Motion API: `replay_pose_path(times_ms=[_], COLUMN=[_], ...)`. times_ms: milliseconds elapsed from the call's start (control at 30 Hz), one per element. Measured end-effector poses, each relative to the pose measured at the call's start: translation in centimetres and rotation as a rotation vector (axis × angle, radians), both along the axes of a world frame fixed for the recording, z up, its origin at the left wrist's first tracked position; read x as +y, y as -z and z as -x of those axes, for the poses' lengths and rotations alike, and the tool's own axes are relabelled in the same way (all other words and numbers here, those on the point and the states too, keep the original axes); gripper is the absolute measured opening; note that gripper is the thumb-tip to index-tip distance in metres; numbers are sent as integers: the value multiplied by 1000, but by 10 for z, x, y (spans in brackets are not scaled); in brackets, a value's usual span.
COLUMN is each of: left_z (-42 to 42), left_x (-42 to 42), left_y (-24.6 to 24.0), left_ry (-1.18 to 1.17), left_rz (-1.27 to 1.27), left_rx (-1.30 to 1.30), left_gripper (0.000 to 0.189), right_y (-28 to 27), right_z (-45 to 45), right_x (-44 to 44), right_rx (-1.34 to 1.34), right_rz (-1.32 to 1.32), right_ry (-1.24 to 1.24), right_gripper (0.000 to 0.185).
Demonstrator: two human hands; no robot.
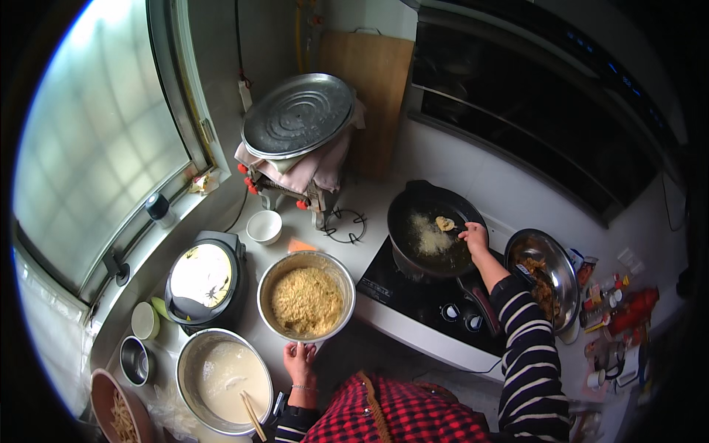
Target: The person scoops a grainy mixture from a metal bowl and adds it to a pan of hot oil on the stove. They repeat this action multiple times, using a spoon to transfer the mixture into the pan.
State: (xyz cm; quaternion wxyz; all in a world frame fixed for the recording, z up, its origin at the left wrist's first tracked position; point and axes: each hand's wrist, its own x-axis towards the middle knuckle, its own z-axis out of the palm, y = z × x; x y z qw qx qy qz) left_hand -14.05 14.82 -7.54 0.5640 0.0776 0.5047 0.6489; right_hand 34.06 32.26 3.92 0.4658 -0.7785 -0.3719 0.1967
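Note:
My right hand point(474, 239) reaches over a dark frying pan point(410, 194) and grips the handle of a spoon point(445, 223) that bears a lump of pale batter. Beside the spoon, pale food bubbles point(431, 237) in the oil. The pan stands on a black cooktop point(382, 281). My left hand point(300, 362) holds the near rim of a steel bowl point(350, 302) filled with a yellowish crumbly mixture point(308, 302). Left of that hand stands a larger steel pot point(185, 382) of creamy batter, with wooden chopsticks point(250, 412) leaning in it.
A steel bowl with browned food point(568, 277) stands right of the cooktop, near several bottles point(601, 304). A black round appliance point(205, 282), a white bowl point(264, 227) and a wire ring stand point(346, 226) are on the counter. Behind is a cloth-draped machine under a metal lid point(299, 116).

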Motion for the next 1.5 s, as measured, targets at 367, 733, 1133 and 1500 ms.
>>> replay_pose_path(times_ms=[367,733,1133,1500], left_z=[1,-3,-4,-3], left_x=[-2,0,-1,-2], left_y=[0,-10,-9,-11], left_ry=[36,23,26,27], left_rz=[6,26,8,-22], left_rx=[9,11,-17,-44], left_gripper=[12,14,13,10], right_y=[-29,-19,-48,-11], right_z=[42,-29,237,283], right_x=[-8,-23,-113,-124], right_rx=[-1182,559,425,-791], right_rz=[41,-183,4,-321], right_ry=[-413,60,-901,-1288], right_gripper=[21,23,28,19])
